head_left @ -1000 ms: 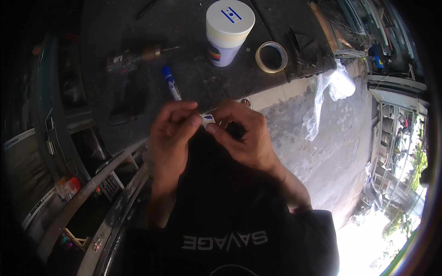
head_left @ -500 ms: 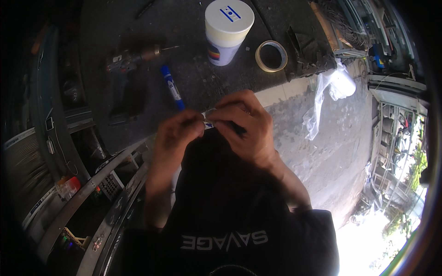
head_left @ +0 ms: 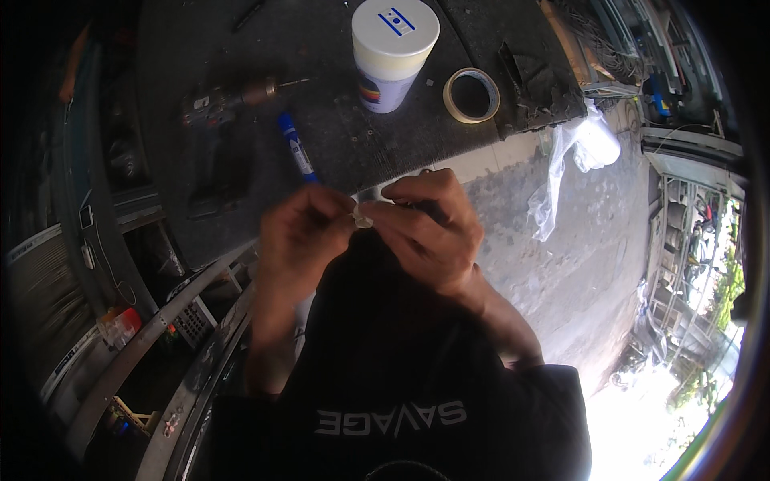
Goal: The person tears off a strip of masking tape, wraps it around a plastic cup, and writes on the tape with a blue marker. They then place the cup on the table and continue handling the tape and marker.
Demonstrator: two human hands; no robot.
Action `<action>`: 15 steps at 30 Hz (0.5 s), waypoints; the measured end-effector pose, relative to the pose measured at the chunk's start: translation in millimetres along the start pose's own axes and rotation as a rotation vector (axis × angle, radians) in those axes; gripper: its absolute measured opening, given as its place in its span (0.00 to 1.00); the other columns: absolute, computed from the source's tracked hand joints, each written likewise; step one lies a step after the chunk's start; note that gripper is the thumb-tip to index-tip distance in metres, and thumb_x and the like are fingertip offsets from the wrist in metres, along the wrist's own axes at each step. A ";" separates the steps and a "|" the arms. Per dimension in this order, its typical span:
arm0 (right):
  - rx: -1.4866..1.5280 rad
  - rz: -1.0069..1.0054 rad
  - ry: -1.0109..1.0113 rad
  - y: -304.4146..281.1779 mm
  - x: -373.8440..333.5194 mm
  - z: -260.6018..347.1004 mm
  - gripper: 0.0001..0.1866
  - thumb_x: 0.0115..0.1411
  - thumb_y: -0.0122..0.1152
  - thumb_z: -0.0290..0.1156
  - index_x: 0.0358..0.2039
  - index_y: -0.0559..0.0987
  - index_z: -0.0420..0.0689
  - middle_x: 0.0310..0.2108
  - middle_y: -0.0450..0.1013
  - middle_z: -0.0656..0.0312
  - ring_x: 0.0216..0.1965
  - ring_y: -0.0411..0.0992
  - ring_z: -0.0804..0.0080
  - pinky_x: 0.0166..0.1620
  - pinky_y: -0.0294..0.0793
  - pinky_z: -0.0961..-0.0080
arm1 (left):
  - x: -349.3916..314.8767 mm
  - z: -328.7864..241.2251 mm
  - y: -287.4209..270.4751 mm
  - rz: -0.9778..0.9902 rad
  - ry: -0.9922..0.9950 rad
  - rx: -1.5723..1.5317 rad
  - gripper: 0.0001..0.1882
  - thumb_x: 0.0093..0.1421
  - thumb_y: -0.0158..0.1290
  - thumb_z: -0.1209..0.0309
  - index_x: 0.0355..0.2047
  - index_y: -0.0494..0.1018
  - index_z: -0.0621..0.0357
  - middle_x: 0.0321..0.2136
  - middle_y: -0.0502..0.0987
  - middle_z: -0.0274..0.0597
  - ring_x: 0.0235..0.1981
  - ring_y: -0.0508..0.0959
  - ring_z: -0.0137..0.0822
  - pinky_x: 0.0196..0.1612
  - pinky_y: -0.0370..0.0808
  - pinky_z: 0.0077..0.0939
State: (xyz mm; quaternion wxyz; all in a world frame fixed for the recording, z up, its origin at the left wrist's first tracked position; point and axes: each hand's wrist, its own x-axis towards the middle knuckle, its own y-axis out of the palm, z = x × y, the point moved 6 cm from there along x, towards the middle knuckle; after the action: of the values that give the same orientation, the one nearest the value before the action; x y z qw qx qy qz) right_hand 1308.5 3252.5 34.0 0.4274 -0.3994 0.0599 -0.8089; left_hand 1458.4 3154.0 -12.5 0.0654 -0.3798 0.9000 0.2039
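My left hand and my right hand meet in front of my chest, above the near edge of a dark workbench. Between their fingertips they pinch a small pale metal part; its exact shape is too small to tell. My right hand also seems to hold something dark, mostly hidden by the fingers. A blue marker pen lies on the bench just beyond my left hand.
On the bench stand a white plastic tub with a lid, a roll of tape and a dark power drill. A clear plastic bag lies on the concrete floor to the right. Metal rails run at lower left.
Both hands have shifted slightly toward me and closer together around the small part. The objects on the bench have not moved.
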 end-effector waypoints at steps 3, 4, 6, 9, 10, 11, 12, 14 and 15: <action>0.243 -0.004 0.386 -2.1 -5.0 -16.0 0.20 0.51 0.75 0.15 0.46 0.84 0.37 0.40 0.76 0.57 0.39 0.76 0.72 0.41 0.76 0.76 | -1.8 -6.1 3.8 -0.081 0.111 0.104 0.08 0.60 0.62 0.85 0.36 0.76 0.63 0.37 0.82 0.41 0.40 0.80 0.25 0.45 0.76 0.22; 0.341 0.056 0.482 2.3 -7.8 -19.6 0.19 0.53 0.74 0.17 0.46 0.82 0.36 0.41 0.77 0.56 0.40 0.77 0.71 0.41 0.77 0.74 | -2.4 -7.8 4.8 -0.113 0.140 0.144 0.08 0.59 0.62 0.86 0.35 0.75 0.64 0.37 0.82 0.42 0.40 0.81 0.26 0.46 0.77 0.23; 0.551 0.201 0.582 10.6 -12.0 -23.7 0.18 0.57 0.73 0.20 0.47 0.78 0.35 0.42 0.78 0.55 0.41 0.79 0.68 0.40 0.79 0.71 | -3.8 -10.1 8.2 -0.149 0.184 0.201 0.09 0.58 0.62 0.87 0.34 0.75 0.63 0.37 0.82 0.43 0.41 0.82 0.28 0.48 0.77 0.25; 0.540 0.208 0.638 15.8 -18.5 -25.0 0.15 0.59 0.76 0.22 0.45 0.81 0.34 0.38 0.80 0.56 0.37 0.81 0.72 0.39 0.80 0.75 | -5.2 -11.0 11.0 -0.165 0.215 0.256 0.10 0.57 0.63 0.88 0.34 0.74 0.63 0.37 0.82 0.44 0.42 0.82 0.29 0.50 0.77 0.27; 0.576 0.188 0.688 19.5 -22.1 -25.3 0.15 0.59 0.76 0.22 0.45 0.82 0.35 0.37 0.80 0.56 0.35 0.81 0.73 0.39 0.80 0.76 | -5.7 -10.6 10.8 -0.171 0.215 0.270 0.10 0.56 0.63 0.88 0.34 0.74 0.63 0.37 0.82 0.44 0.42 0.82 0.30 0.50 0.77 0.27; 0.537 0.155 0.651 18.0 -21.5 -25.4 0.14 0.59 0.76 0.21 0.44 0.83 0.35 0.37 0.81 0.57 0.34 0.81 0.74 0.38 0.80 0.77 | -6.2 -10.2 10.7 -0.170 0.218 0.264 0.10 0.56 0.63 0.88 0.33 0.74 0.63 0.37 0.83 0.44 0.42 0.82 0.30 0.50 0.77 0.27; 0.504 0.136 0.609 18.1 -21.1 -23.6 0.12 0.59 0.76 0.21 0.43 0.84 0.36 0.37 0.81 0.57 0.33 0.81 0.74 0.38 0.80 0.78 | -6.6 -9.4 10.0 -0.176 0.215 0.256 0.10 0.56 0.63 0.88 0.33 0.74 0.63 0.37 0.83 0.44 0.42 0.82 0.30 0.50 0.77 0.27; 0.433 0.113 0.546 16.6 -19.4 -20.9 0.11 0.59 0.76 0.20 0.42 0.85 0.37 0.37 0.82 0.57 0.33 0.81 0.75 0.37 0.80 0.78 | -7.0 -7.2 8.8 -0.183 0.197 0.233 0.11 0.57 0.63 0.88 0.33 0.74 0.63 0.37 0.83 0.44 0.41 0.82 0.30 0.50 0.77 0.27; 0.397 0.109 0.526 15.9 -18.5 -19.4 0.10 0.59 0.75 0.19 0.42 0.86 0.37 0.38 0.82 0.58 0.33 0.81 0.75 0.36 0.80 0.78 | -7.2 -5.9 8.4 -0.185 0.181 0.218 0.11 0.57 0.63 0.88 0.34 0.74 0.63 0.37 0.83 0.44 0.41 0.82 0.30 0.50 0.78 0.27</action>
State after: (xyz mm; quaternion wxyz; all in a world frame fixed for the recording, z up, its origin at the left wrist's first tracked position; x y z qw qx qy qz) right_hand 1311.1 3251.4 2.9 0.5093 -0.0822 0.0304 -0.8561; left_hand 1457.7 3161.6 -2.5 0.0434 -0.4686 0.8801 0.0630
